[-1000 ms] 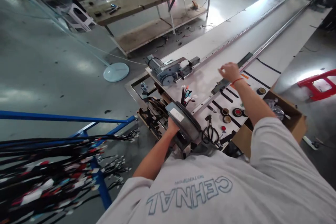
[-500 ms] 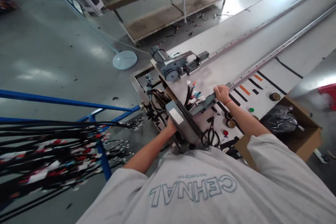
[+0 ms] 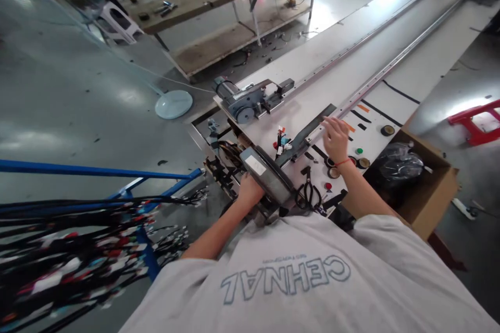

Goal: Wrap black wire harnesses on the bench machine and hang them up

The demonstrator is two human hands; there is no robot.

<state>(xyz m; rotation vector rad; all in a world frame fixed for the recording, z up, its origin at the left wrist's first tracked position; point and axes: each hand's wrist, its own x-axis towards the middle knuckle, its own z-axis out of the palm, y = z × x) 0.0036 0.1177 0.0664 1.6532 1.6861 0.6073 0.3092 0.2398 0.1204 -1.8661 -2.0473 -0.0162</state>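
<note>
Right hand (image 3: 335,139) hung half-open, no hold visible, by dark strip (image 3: 313,126)

Your left hand (image 3: 250,190) was at the grey machine (image 3: 275,183), grip hidden. The strip lay along the rail (image 3: 375,80), beside connectors (image 3: 283,142); a careless push might have snagged their wires.

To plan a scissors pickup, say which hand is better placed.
Probably the right hand: the grey machine stands between the left hand and the scissors, while the right is on their side of it.
</note>
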